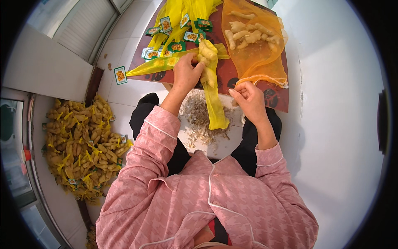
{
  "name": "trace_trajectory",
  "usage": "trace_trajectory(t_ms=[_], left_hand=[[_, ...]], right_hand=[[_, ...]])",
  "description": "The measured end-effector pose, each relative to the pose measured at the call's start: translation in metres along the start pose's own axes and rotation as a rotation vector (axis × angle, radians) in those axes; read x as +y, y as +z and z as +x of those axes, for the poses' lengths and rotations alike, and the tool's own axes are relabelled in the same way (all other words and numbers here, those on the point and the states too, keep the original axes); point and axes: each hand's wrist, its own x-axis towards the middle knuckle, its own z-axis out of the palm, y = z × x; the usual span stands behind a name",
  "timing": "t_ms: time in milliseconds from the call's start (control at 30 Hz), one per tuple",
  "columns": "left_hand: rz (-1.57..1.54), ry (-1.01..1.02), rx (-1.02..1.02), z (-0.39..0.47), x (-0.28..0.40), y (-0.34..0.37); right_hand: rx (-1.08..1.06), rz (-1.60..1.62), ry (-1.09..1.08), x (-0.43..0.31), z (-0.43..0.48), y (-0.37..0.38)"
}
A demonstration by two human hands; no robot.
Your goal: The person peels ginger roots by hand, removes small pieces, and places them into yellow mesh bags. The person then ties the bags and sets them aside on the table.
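Note:
My left hand [187, 72] holds a piece of ginger root [207, 53] at the red table's near edge, its fingers and thumb at the ginger's left side. Yellow mesh netting [216, 109] lies around the ginger and hangs down over the edge between my knees. My right hand [248, 99] is at the white-trimmed hem of an orange mesh bag [258, 67], thumb and fingers curled; whether they pinch the hem cannot be told. Several ginger pieces [248, 34] lie in or under the orange mesh. Another yellow net with a printed tag [120, 75] stretches left past the table.
Yellow nets [186, 9] with printed tags cover the back left of the red table [225, 84]. A large heap of netted ginger [84, 143] lies on the floor at left. Dry peelings [199, 115] lie below the table edge. A white wall [335, 93] stands at right.

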Motion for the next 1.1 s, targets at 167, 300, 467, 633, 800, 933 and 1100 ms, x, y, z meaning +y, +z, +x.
trace_trajectory(t_ms=[167, 300, 467, 633, 800, 933, 1100], left_hand=[[-0.024, -0.014, 0.002, 0.0, 0.008, -0.003], [-0.009, -0.034, 0.007, 0.0, 0.011, -0.006], [-0.028, -0.013, 0.022, 0.004, 0.009, -0.006], [-0.013, 0.081, 0.089, 0.004, 0.013, -0.013], [0.152, 0.516, 0.128, -0.015, 0.047, 0.012], [0.186, 0.623, 0.004, -0.03, 0.076, 0.054], [0.229, 0.535, -0.051, -0.029, 0.067, 0.082]], right_hand=[[0.258, -0.298, -0.208, 0.009, 0.069, -0.007], [0.357, -0.688, -0.244, 0.023, 0.127, 0.0], [0.366, -0.86, -0.136, 0.027, 0.162, 0.014], [0.418, -0.449, -0.21, 0.02, 0.126, -0.001], [0.574, 0.062, -0.16, 0.065, 0.04, -0.029], [0.559, -0.03, -0.125, 0.081, 0.002, -0.024], [0.446, -0.278, -0.326, 0.057, -0.005, -0.02]])
